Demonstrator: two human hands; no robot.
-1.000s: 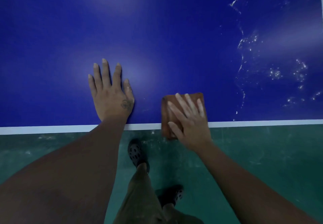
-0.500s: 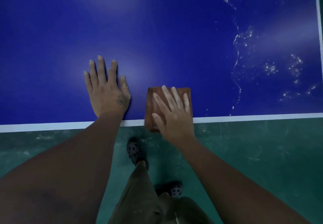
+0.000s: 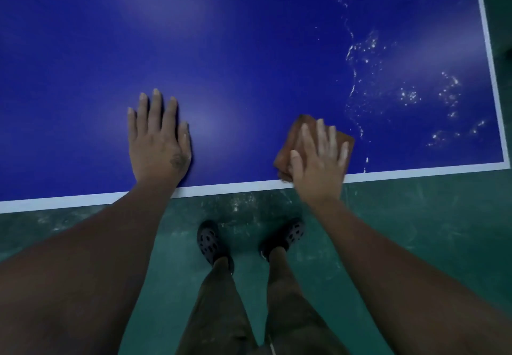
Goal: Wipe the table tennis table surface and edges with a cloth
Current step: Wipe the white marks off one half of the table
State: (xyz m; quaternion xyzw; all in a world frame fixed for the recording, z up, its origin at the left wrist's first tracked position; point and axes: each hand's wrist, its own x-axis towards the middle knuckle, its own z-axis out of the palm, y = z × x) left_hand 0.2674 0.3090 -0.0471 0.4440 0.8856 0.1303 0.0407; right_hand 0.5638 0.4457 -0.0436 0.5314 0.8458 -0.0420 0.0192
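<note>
Now we are pressing our right hand (image 3: 318,166), fingers spread flat, on the folded brown cloth (image 3: 293,138) near the table tennis table's (image 3: 249,50) white edge line (image 3: 235,188), while our left hand (image 3: 158,144) is lying open-palmed on the blue surface.

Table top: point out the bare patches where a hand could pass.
Free: the blue strip between the left hand and the cloth under the right hand, and everything beyond the left hand. Crowded: white droplets right of the cloth.

Folded brown cloth (image 3: 304,133) on blue table (image 3: 221,50) edge
</note>
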